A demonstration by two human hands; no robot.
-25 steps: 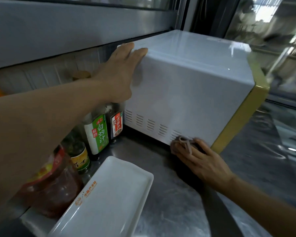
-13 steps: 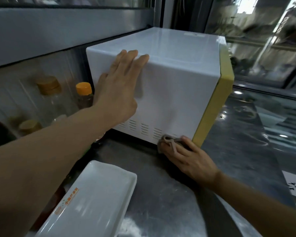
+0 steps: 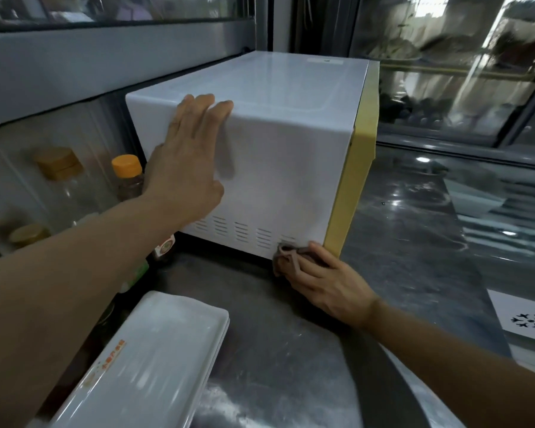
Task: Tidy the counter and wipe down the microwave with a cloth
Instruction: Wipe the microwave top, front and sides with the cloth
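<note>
A white microwave [image 3: 284, 168] with a yellow front frame stands on the steel counter [image 3: 291, 350]. My left hand [image 3: 187, 162] lies flat on its near side panel, fingers straight and reaching the top edge. My right hand [image 3: 325, 279] presses a small brownish cloth [image 3: 286, 257] against the lower corner of that panel, by the vent slots close to the yellow frame. Its fingers curl over the bunched cloth.
A white rectangular tray [image 3: 149, 362] lies on the counter at the lower left. Several sauce bottles, one with an orange cap [image 3: 127, 166], stand behind my left arm by the wall. A printed paper [image 3: 525, 319] lies at the right. Glass panels rise behind the counter.
The view has shifted, so the microwave sits more to the left in frame. My left hand has slid from the panel's back corner to its middle. My right hand keeps the cloth at the lower corner.
</note>
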